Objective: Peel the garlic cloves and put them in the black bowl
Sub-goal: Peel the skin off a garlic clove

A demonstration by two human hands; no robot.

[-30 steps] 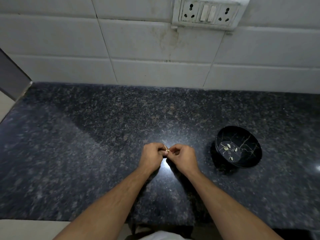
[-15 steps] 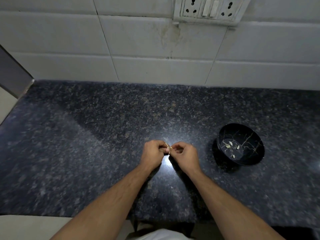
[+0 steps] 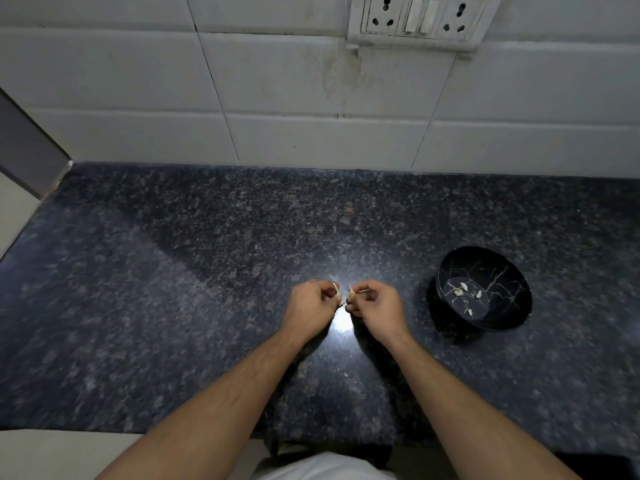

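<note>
A: Head view, looking down: left hand [image 3: 308, 306] and right hand [image 3: 375, 308] close together above the dark speckled granite table [image 3: 173, 306], knuckles nearly touching over a bright glare spot.

B: Holding what?

A: Small pale garlic clove [image 3: 350, 293], pinched at the tips of the right hand's curled fingers [image 3: 360, 301]. Thin tan strip of papery garlic skin [image 3: 336, 289] pinched in the left hand's curled fingers. Both hands closed tight on their bits; impossible to tell whether clove and skin are quite parted, too small and partly hidden.

B: And the destination?

A: Round glossy black bowl with pale vein-like lines [image 3: 512, 306], resting on the table to the right of the hands, near but apart. Several small whitish peeled cloves [image 3: 464, 289] lying inside on the bottom.

B: Handling, by judgement?

A: Very light, firm, hard to crush with fingertips alone. Probably a little sticky or slick once bare, so likely to squirt from a pinch on the tapered end. Better taken across the fat middle, thumb against forefinger. Skin dry, brittle, prone to tearing into slivers and clinging to the fingers; best lifted from the root end, where a loose edge tends to start.

B: Risk?

A: Dropped clove lost against the speckled stone, or scraps of skin carried into the bowl along with the clove.
</note>
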